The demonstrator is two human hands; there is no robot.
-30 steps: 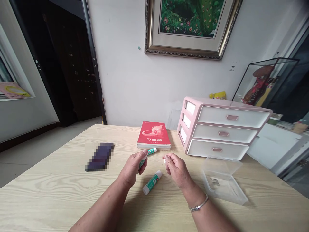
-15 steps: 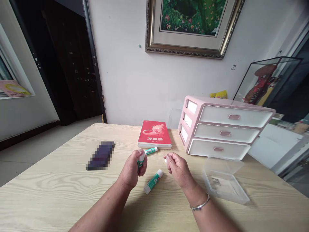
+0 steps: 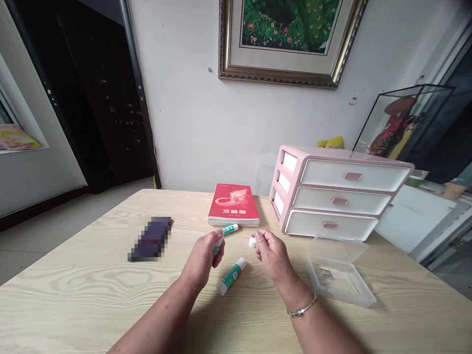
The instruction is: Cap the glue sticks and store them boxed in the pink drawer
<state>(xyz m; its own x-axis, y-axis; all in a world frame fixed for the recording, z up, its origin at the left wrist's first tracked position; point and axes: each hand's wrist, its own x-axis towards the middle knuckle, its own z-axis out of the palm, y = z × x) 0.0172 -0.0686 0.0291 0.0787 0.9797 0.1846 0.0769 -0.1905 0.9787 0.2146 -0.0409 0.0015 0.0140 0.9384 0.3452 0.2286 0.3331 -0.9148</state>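
Observation:
My left hand [image 3: 202,255] is closed around a green-and-white glue stick [image 3: 217,246], its thumb lying along the top and much of the stick hidden. Pinched in the fingers of my right hand [image 3: 271,253] is a small white cap [image 3: 252,242], held apart from the stick. On the table between and below my hands lies a second glue stick [image 3: 232,276] with its white cap on. A third glue stick [image 3: 230,229] rests behind my left hand, close to the front of the red book.
The red book [image 3: 236,201] lies near the wall. A pink-and-white drawer unit [image 3: 339,189] stands back right, with an open clear plastic box [image 3: 342,282] in front of it. A blurred dark object [image 3: 151,239] lies left on the wooden table [image 3: 92,300].
The white cap shows more fully in my right fingers. My left hand has tilted the glue stick slightly. The whole view has shifted a little.

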